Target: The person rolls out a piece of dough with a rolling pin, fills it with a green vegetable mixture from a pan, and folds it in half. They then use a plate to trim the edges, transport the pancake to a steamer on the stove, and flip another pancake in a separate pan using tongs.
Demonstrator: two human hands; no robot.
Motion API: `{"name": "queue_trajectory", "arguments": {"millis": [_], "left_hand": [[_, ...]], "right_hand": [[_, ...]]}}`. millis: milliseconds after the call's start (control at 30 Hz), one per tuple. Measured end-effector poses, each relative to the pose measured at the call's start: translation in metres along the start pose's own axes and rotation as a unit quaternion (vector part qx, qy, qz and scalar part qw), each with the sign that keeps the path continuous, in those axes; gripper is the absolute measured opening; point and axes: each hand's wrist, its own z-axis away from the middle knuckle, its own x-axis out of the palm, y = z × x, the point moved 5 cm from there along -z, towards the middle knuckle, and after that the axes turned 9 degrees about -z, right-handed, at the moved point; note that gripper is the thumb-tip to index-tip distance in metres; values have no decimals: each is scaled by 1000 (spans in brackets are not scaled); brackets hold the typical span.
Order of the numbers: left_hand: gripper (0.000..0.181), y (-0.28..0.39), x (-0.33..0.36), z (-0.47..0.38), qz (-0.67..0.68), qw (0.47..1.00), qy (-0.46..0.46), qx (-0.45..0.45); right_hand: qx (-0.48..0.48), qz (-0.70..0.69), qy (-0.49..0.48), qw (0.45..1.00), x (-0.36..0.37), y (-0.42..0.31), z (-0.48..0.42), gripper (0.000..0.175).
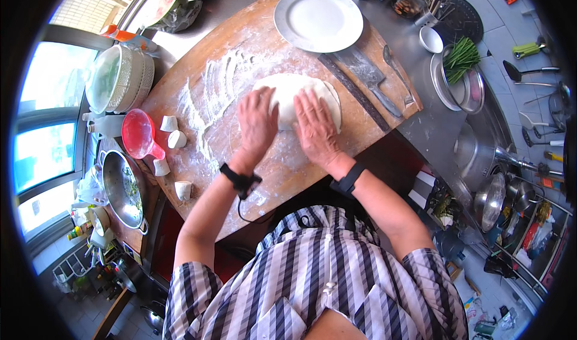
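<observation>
A round, flattened piece of white dough (290,80) lies on a floured wooden board (216,128). What looks like a second layer shows beneath its right edge. My left hand (258,119) is over the dough's left edge, fingers bent and slightly apart. Flat on the right part of the dough rests my right hand (317,123), its fingers pointing away from me. Neither hand grips anything. The palms hide the dough's near edge. Loose flour (225,80) is streaked across the board to the left. Several small lumps of dough (169,123) sit at the board's left side.
Beyond the dough is a white plate (319,19). A dark strip (354,92), a floured cleaver (367,76) and a metal utensil (396,71) lie right. Leftward are a red funnel-shaped scoop (137,133), a steel basin (121,189) and a lidded white basket (119,78). Green chives (462,59) fill a bowl.
</observation>
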Motion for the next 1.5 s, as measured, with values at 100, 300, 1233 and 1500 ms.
{"name": "queue_trajectory", "arguments": {"millis": [100,300,1233,1500], "left_hand": [[54,18,17,39,-48,990,-119,50],[63,13,22,64,5,983,-179,48],[67,19,27,69,-46,980,-192,33],[68,15,32,69,1,980,-197,13]], "right_hand": [[4,-58,-67,996,11,-14,16,61],[-21,-79,-121,989,28,-9,31,67],[-26,-51,-139,989,28,-7,31,69],[-52,-72,-154,984,28,-4,25,71]]}}
